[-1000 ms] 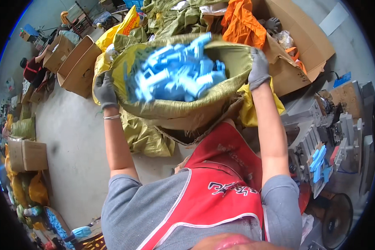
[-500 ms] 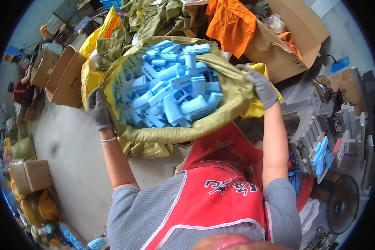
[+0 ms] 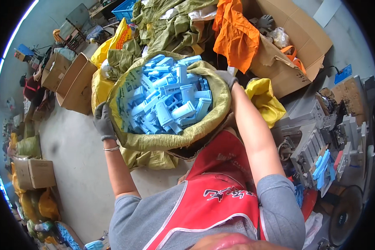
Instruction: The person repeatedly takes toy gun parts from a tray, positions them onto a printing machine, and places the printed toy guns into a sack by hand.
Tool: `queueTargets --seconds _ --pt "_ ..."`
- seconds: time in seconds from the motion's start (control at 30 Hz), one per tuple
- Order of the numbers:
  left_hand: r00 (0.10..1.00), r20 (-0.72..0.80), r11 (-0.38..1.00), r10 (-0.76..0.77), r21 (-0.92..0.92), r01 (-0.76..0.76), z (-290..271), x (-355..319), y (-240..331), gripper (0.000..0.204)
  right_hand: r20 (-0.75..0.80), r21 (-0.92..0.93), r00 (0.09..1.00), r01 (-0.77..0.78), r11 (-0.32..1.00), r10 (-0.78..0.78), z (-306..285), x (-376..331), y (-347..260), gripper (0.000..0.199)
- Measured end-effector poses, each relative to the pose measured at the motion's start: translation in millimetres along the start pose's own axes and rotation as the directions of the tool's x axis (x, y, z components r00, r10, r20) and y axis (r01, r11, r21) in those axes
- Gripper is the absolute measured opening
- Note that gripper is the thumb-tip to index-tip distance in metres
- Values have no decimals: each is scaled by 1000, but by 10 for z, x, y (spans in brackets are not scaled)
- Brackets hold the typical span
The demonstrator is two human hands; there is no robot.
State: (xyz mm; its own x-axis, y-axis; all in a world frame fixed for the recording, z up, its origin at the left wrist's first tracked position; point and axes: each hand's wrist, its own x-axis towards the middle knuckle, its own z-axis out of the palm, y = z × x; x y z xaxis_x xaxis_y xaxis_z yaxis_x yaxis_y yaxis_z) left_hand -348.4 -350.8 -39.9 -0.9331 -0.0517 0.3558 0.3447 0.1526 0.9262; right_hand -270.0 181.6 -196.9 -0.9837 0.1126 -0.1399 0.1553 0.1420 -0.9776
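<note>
A wide olive-green woven sack (image 3: pixel 175 141) with a rolled-down rim stands in front of me. It is heaped with light blue plastic pieces (image 3: pixel 171 100), several shaped like toy pistols. At the sack's left side my left hand (image 3: pixel 104 121), in a grey glove, is closed on the rim. My right hand (image 3: pixel 228 78), also in a grey glove, is closed on the rim at the far right, its fingertips partly hidden. Under the sack's near side shows the brown edge of a carton (image 3: pixel 193 149).
Beyond the sack lie crumpled green sacks (image 3: pixel 166 29), an orange cloth (image 3: pixel 237 37) and a big open carton (image 3: pixel 287 50). A yellow bag (image 3: pixel 264 102) is at the right, near grey machinery (image 3: pixel 308 146) and a round fan (image 3: pixel 345 216). Cartons (image 3: pixel 77 85) stand at the left.
My right hand has moved left and inward along the rim, bringing the sack's right side in. The sack's mouth looks narrower and rounder. My left hand still holds the left side.
</note>
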Motion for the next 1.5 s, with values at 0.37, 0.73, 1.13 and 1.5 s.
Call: queueTargets --seconds 0.37,0.73,1.13,1.5 --pt "976 -204 995 -81 46 92 -378 -51 -180 16 -405 -692 813 27 722 -418 378 -1164 -2010 23" --pt "981 -165 982 -105 -172 76 -807 -508 -109 17 -669 -249 686 156 956 -286 282 -2371 -1566 6" --pt "993 -116 998 -12 66 20 -550 -240 10 26 -711 -545 625 -202 814 -321 210 -1734 -1743 22" --pt "477 811 658 340 158 -736 582 -1000 1134 38 1 -924 741 258 283 -671 1436 -2569 -1911 42"
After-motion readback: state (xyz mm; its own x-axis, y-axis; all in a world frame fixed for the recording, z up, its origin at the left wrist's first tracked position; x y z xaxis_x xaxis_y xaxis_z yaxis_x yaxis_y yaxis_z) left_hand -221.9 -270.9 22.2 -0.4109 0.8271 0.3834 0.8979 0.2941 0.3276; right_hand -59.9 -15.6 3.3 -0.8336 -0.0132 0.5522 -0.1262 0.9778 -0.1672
